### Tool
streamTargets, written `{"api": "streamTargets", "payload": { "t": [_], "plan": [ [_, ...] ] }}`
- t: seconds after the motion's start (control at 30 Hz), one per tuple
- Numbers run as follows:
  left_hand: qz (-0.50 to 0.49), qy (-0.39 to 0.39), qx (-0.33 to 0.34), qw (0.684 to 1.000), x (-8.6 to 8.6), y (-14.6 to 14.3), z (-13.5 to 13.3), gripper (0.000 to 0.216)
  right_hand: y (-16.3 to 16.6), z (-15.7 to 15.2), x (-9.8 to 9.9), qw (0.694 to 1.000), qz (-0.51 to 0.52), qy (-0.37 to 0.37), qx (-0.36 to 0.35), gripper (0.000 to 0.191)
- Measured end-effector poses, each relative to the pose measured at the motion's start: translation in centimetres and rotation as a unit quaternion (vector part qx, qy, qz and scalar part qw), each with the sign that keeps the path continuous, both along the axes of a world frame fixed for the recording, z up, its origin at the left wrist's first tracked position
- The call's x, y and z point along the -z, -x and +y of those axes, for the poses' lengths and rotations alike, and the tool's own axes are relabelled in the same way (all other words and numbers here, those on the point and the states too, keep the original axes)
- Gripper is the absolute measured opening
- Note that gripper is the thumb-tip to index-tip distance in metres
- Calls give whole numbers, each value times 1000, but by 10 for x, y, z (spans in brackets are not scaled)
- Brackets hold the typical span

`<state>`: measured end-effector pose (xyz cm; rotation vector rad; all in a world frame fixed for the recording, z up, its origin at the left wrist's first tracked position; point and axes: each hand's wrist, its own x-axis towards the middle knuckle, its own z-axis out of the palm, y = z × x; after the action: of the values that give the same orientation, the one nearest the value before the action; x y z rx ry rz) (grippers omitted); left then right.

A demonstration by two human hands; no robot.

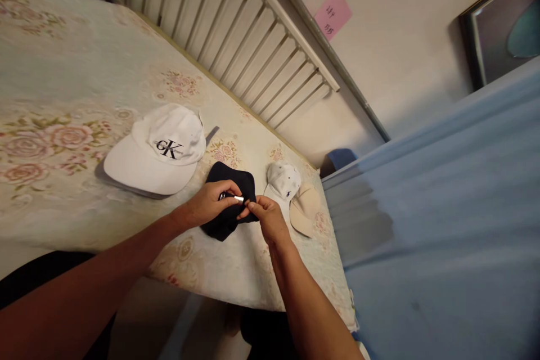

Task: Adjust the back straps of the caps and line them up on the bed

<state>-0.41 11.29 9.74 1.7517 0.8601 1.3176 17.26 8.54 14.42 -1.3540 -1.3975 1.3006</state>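
A black cap (pixel 223 171) lies on the flower-patterned tablecloth in front of me, with both hands over it. My left hand (pixel 211 202) is closed, thumb and forefinger pinching the cap's strap area by a small shiny silver piece (pixel 238 199), perhaps a buckle. From the other side, my right hand (pixel 270 218) pinches at the cap's edge beside that piece. What exactly lies between the right fingertips is too small to tell. To the left sits a white cap with black letters (pixel 162 149). Beyond my right hand rest a smaller white cap (pixel 284 180) and a beige cap (pixel 306 208).
The tablecloth (pixel 105 73) covers a table against a pale radiator (pixel 236 34). Blue fabric (pixel 422 208) hangs along the right side. A pink note (pixel 333 14) is stuck to the wall, and a dark blue object (pixel 340 160) stands behind the table's far corner.
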Motion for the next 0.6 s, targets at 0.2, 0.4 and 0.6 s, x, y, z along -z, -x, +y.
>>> {"api": "streamTargets", "payload": {
  "t": [0.2, 0.4, 0.6],
  "plan": [
    [7, 4, 11, 1000, 1, 0, -1, 14, 6, 3, -5, 998, -53, 16, -18, 15],
    [28, -12, 31, 999, 1, -1, -2, 10, 7, 5, -2, 998, -51, 33, 3, 20],
    [44, -8, 47, 998, 1, -1, -2, 9, 5, 4, 0, 998, -41, 40, -7, 20]
  ]
}}
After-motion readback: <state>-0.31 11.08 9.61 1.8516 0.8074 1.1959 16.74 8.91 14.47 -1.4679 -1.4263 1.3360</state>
